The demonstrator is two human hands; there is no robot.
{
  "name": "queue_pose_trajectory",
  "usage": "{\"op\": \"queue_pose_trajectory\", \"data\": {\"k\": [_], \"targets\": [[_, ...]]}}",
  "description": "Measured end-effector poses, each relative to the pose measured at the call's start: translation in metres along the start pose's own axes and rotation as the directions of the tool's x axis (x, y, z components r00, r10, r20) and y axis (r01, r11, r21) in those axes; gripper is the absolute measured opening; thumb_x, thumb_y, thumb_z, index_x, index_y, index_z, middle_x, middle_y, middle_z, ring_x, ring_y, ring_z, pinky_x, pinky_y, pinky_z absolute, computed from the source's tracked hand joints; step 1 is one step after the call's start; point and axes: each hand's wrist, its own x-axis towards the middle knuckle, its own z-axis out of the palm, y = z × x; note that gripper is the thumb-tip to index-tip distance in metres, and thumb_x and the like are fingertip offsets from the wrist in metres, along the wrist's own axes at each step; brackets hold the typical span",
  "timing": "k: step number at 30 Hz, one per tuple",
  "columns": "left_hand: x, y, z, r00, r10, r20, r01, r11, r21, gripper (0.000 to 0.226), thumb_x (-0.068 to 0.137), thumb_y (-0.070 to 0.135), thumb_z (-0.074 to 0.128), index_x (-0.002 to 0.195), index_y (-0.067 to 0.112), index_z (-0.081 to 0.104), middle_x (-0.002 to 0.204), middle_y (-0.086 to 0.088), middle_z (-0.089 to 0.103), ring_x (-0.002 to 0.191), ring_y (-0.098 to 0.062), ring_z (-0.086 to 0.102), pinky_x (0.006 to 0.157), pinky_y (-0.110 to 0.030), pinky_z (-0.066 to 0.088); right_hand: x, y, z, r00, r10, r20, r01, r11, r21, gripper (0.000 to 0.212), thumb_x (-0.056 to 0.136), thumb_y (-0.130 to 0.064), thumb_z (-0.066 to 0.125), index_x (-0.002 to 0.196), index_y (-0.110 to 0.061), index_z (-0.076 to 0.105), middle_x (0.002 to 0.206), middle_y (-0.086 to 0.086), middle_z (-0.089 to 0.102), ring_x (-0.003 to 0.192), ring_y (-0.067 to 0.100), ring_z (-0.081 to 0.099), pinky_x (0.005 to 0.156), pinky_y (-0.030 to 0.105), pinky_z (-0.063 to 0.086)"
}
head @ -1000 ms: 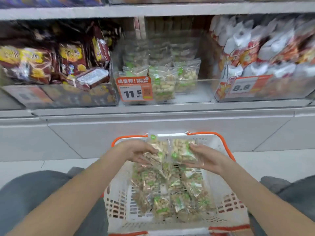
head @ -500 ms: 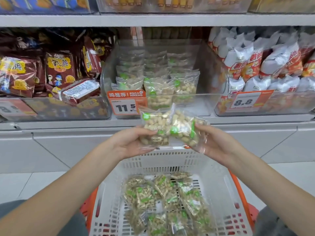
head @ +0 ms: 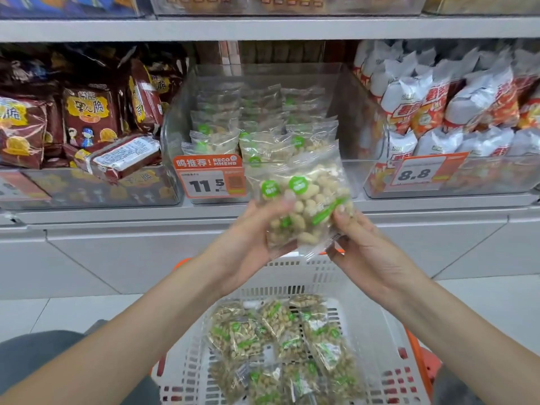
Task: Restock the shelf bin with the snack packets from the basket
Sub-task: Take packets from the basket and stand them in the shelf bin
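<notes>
- In front of the clear shelf bin (head: 362, 118), the two snack packets (head: 304, 200) that sat side by side half a second ago are now stacked into one bundle and raised higher, level with the bin's front lip.
- The left hand (head: 251, 238) grips the bundle's lower left, thumb curled over its face; the right hand (head: 368, 252) pinches the lower right corner with bent fingers.
- A second ago both hands were down in the basket (head: 377, 331); the lift is done, so I judge placing to be the step in hand.
- The basket has many packets left, so restocking looks far from finished.
- Inside the bin, standing rows of packets (head: 257, 133) fill the back and middle; open room shows at the front, behind the price tag (head: 211, 179) on the lip.
- The bundle must clear that front wall and stay between the side walls; the shelf board (head: 263, 27) above sits well over the bin, so headroom looks generous.
</notes>
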Motion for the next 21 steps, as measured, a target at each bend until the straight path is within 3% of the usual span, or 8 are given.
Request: {"op": "queue_pose_trajectory", "data": {"k": [2,6,8,11,13,16,19,21], "targets": [[0.002,-0.010,0.004,0.995,0.067,-0.068,-0.063,0.996,0.062,0.075,0.065,0.019,0.081,0.131,0.017,0.046,0.120,-0.003,0.067,0.102,-0.021,0.068,0.081,-0.028,0.057,-0.004,0.000,0.003,0.999,-0.033,-0.009,0.032,0.993,-0.111,0.070,0.041,-0.051,0.089,0.098,-0.024,0.058,0.090,-0.010,0.067,0.075,-0.001,0.058,0.070,0.018,0.038],[0.003,-0.019,0.006,0.971,0.161,-0.177,-0.126,0.973,0.191,0.085,0.058,0.008,0.085,0.131,0.015,0.043,0.120,-0.003,0.067,0.108,-0.018,0.065,0.086,-0.031,0.056,-0.010,-0.001,0.010,0.999,-0.038,-0.007,0.035,0.973,-0.228,0.040,0.060,-0.042,0.074,0.089,-0.022,0.055,0.086,-0.009,0.067,0.076,0.001,0.058,0.070,0.019,0.037],[0.005,-0.024,0.005,0.946,0.194,-0.259,-0.129,0.961,0.246,0.081,0.060,0.002,0.085,0.129,0.014,0.044,0.118,-0.004,0.067,0.106,-0.017,0.066,0.081,-0.029,0.057,-0.009,0.003,0.011,0.999,-0.031,-0.019,0.024,0.955,-0.296,0.039,0.063,-0.042,0.077,0.085,-0.021,0.053,0.085,-0.007,0.065,0.082,0.007,0.056,0.079,0.027,0.034],[0.007,-0.027,0.003,0.932,0.154,-0.327,-0.064,0.960,0.271,0.077,0.056,0.013,0.083,0.124,0.019,0.046,0.113,-0.002,0.069,0.102,-0.017,0.068,0.085,-0.035,0.057,-0.006,0.003,0.010,0.996,-0.049,-0.075,0.014,0.912,-0.410,0.048,0.056,-0.042,0.085,0.084,-0.020,0.052,0.085,-0.008,0.068,0.087,0.013,0.059,0.083,0.036,0.038],[0.007,-0.026,0.001,0.941,0.157,-0.298,-0.043,0.934,0.355,0.071,0.060,0.007,0.083,0.120,0.019,0.047,0.106,0.001,0.069,0.094,-0.012,0.068,0.081,-0.030,0.057,-0.002,-0.002,0.008,0.994,-0.089,-0.070,0.047,0.888,-0.457,0.069,0.044,-0.045,0.086,0.100,-0.022,0.053,0.096,-0.006,0.070,0.094,0.018,0.063,0.084,0.041,0.044],[0.005,-0.028,0.002,0.982,0.112,-0.149,-0.023,0.867,0.497,0.060,0.071,-0.011,0.073,0.114,0.018,0.044,0.088,0.007,0.064,0.072,0.000,0.064,0.063,-0.018,0.054,-0.001,-0.014,0.005,0.998,-0.005,0.061,0.028,0.926,-0.376,0.105,0.026,-0.045,0.094,0.119,-0.036,0.047,0.093,-0.004,0.074,0.088,0.013,0.070,0.072,0.023,0.053],[0.002,-0.040,0.008,0.996,0.057,-0.068,-0.009,0.824,0.566,0.068,0.070,-0.007,0.074,0.124,0.012,0.039,0.084,0.004,0.065,0.068,-0.004,0.062,0.058,-0.023,0.054,-0.007,-0.012,0.008,0.990,0.029,0.141,0.036,0.899,-0.436,0.088,0.040,-0.031,0.093,0.118,-0.033,0.053,0.085,0.002,0.074,0.078,0.014,0.070,0.067,0.022,0.055],[0.000,-0.047,0.010,0.995,0.059,-0.077,-0.008,0.845,0.535,0.078,0.069,-0.005,0.079,0.131,0.006,0.032,0.096,0.004,0.068,0.072,-0.002,0.067,0.058,-0.015,0.051,-0.011,-0.005,0.013,0.995,-0.035,0.094,0.074,0.887,-0.456,0.068,0.052,-0.021,0.093,0.109,-0.025,0.055,0.081,0.000,0.072,0.073,0.013,0.069,0.064,0.023,0.056]]}}
